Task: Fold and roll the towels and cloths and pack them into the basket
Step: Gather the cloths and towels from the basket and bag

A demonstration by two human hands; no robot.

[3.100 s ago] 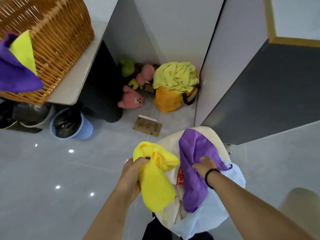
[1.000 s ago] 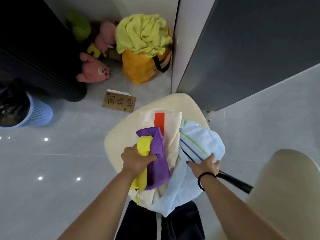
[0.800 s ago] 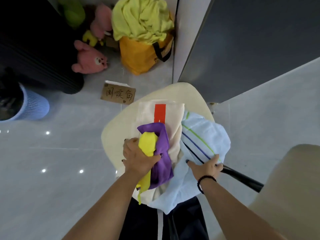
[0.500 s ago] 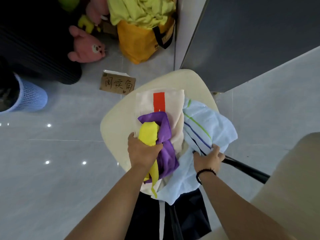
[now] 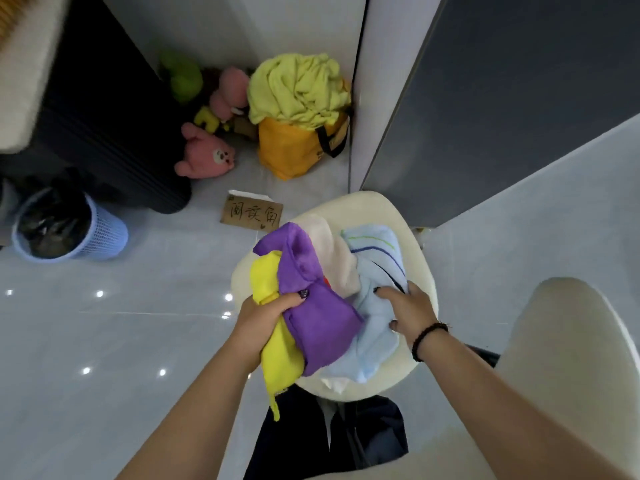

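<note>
Gathering a loose heap of cloths off the cream stool [image 5: 420, 237], by the look of it; folding & rolling not yet started, and only a blurred sliver of wicker at the top-left corner, so not certain that is the basket.

L hand [image 5: 266, 315] gripping the purple cloth [image 5: 320, 323] and the yellow cloth [image 5: 277, 358] together, fingers curled over the bunched middle. Yellow one trailing below the fist, tail dangling past the stool edge. Purple one draping to the R, lapping onto the pile.

R hand [image 5: 408, 310] resting on the light blue striped towel [image 5: 374, 261], fingers spread & slightly bent, pressing down. Whether pinching any fabric: can't tell. Beige towel [image 5: 332, 258] lying between purple cloth and blue towel, mostly buried, a bit of red showing.

Handling, as a guess: all soft, light, limp, prob. microfibre and terry; nothing fragile, no real weight. Sagging and unfolding the moment grip loosens, so bunch-grabbing ok for carrying but useless for folding. Better taking each piece by two corners along one hem, shaking flat. Blue towel looking biggest, likely needing both hands. Dangling yellow tail liable to slip or snag.

All four pieces sitting directly under or between the hands, touching each other.
</note>
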